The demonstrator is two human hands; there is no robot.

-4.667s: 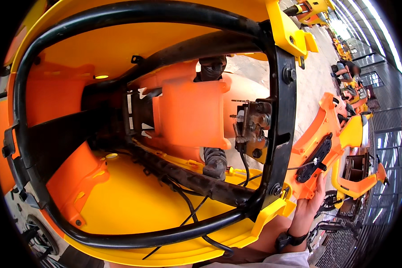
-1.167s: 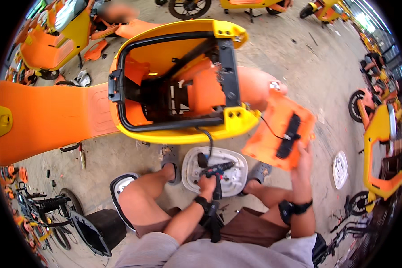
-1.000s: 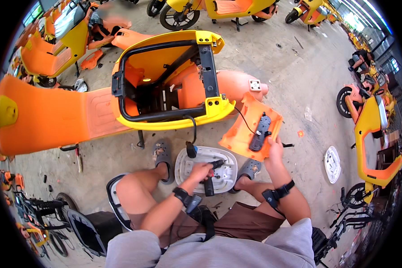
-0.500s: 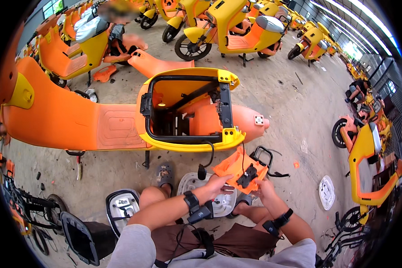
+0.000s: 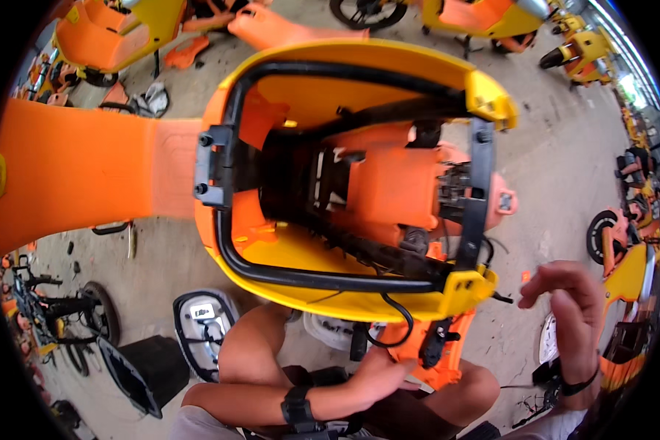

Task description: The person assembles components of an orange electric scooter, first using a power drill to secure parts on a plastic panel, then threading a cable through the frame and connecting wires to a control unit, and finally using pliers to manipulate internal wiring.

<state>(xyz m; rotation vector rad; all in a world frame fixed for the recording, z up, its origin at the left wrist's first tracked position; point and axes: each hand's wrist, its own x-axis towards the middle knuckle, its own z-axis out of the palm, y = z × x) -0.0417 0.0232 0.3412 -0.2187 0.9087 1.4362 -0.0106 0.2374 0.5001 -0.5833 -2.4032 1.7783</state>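
Note:
In front of me stands a yellow and orange scooter body with its seat off. A black tube frame rings the opening. My left hand grips the edge of an orange plastic panel below the body's near side. A black part sits on that panel, and a black cable hangs close by it. My right hand is raised to the right of the body's rear corner, fingers loosely curled and apart, with nothing seen in it.
A black bin-like box and an upturned seat lie at lower left. Beyond them is a stripped black frame with wheels. Other scooters stand at the back and right. A white shell lies on the floor.
My right hand has let go of the orange panel and moved right and up. My left hand still holds the panel, now lower against the body. The view has come nearer the scooter.

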